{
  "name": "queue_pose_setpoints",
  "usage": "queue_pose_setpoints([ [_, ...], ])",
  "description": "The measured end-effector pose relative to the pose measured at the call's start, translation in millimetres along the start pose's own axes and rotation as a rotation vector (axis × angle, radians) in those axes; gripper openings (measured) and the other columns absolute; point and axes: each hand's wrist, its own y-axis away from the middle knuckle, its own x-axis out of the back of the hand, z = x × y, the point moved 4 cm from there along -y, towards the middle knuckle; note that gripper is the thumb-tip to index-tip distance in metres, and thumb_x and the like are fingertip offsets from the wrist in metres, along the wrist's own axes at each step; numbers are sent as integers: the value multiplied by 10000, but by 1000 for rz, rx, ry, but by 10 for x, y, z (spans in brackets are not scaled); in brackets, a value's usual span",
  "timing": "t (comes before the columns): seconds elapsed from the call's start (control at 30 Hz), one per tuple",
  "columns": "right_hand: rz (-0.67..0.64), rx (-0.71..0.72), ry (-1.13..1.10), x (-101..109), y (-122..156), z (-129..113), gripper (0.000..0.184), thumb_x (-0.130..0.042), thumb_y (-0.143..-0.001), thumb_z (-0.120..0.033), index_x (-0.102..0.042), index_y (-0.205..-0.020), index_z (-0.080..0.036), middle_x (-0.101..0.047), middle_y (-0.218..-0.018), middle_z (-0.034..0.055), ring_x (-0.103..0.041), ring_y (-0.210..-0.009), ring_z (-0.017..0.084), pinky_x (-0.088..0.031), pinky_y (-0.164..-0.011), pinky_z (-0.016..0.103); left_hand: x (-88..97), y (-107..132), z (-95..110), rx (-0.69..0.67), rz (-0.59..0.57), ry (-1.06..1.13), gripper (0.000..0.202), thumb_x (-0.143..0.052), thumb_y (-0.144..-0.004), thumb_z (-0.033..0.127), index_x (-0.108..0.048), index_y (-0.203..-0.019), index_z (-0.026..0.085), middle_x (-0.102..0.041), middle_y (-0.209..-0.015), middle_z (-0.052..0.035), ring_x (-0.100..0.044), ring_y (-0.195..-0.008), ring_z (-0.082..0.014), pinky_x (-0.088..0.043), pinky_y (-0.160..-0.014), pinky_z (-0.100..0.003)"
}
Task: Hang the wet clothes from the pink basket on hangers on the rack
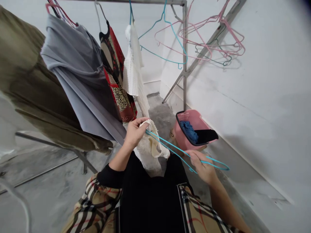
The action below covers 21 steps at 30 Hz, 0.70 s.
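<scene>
In front of my body, my left hand (pixel 136 132) pinches the edge of a white garment (pixel 152 155) that hangs down over my lap. My right hand (pixel 202 165) is closed around a blue clothes hanger (pixel 175 149), to the right of the garment. The hanger slants up to the left, and its far end reaches the garment's edge beside my left thumb. How far it goes inside the cloth is hidden.
A metal rack (pixel 185 64) carries a grey garment (pixel 73 58), a red patterned garment (pixel 116 74), a white knit garment (pixel 133 64), an empty blue hanger (pixel 167 60) and several pink hangers (pixel 206 45). A pink basket (pixel 179 132) with dark blue cloth (pixel 189 131) stands by the wall.
</scene>
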Motion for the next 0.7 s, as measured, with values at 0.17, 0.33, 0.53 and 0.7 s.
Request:
queue_pose_setpoints([
  [0.17,15,-34,-30,-241,-173,-159,380,-443,-951,-430,-725,-906,-179,-524,-565,-5,-444,-512,99,-363,-515,237,-134,205,99,-505,24,-595,300,-594,-745,150,-742,-1001,201,-707,-843,-31,-641,-749,-147,-492,-690,-249],
  [0.33,17,-30,-152,-546,-361,-134,418,-447,-941,-473,-722,-897,-161,-492,-565,-6,-410,-505,92,-337,-487,229,-415,527,81,-891,-103,-824,345,-538,-776,73,-693,-1054,204,-688,-847,-24,-639,-751,-136,-495,-619,-215],
  [0.53,96,-124,-348,-670,-554,27,444,-504,-899,-538,-676,-782,-146,-401,-488,-39,-336,-451,74,-269,-439,220,-456,661,174,-1110,-209,-860,244,-512,-881,140,-664,-1068,175,-703,-879,-39,-593,-702,-143,-497,-626,-253],
  [0.7,147,-19,-315,-638,-627,11,455,-527,-899,-504,-575,-602,-162,-429,-487,-27,-362,-464,71,-287,-449,222,-447,651,268,-1189,-324,-854,246,-500,-922,158,-657,-1108,196,-711,-901,-37,-595,-787,-137,-479,-726,-269],
])
